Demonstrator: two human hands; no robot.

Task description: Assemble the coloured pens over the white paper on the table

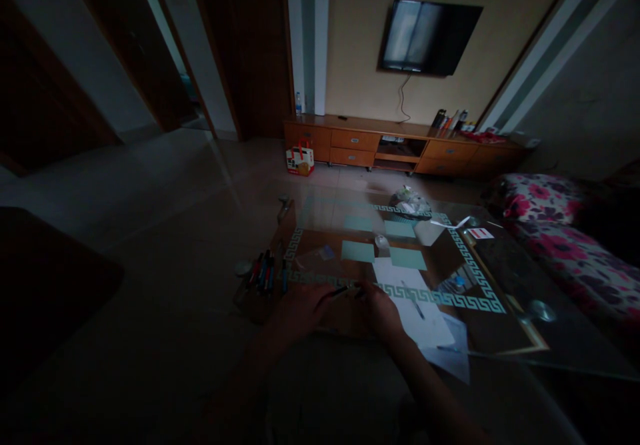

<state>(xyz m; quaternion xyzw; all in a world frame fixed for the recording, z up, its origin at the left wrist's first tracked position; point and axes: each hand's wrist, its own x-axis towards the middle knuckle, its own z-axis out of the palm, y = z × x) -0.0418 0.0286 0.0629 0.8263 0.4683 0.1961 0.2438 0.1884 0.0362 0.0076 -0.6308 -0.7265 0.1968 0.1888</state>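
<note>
Over the near edge of the glass table [320, 215], my left hand [303, 308] is closed on a dark pen [340, 292]. The pen's tip points toward my right hand [379, 308], whose fingers are pinched together close by. What those fingers hold, perhaps a small dark part, is too dim to make out. Several red, blue and black pens [265, 273] lie side by side at the table's left corner. White paper sheets [425, 322] spread to the right of my right hand, with another pen [416, 308] on them. A clear plastic bag [316, 258] lies behind my left hand.
A stuffed plastic bag [410, 203] sits at the table's far side, and a red-and-white card [480, 233] lies at its right. Beyond stands a wooden TV cabinet [355, 140], with a gift bag [300, 160] on the floor before it. A floral sofa [565, 232] borders the right.
</note>
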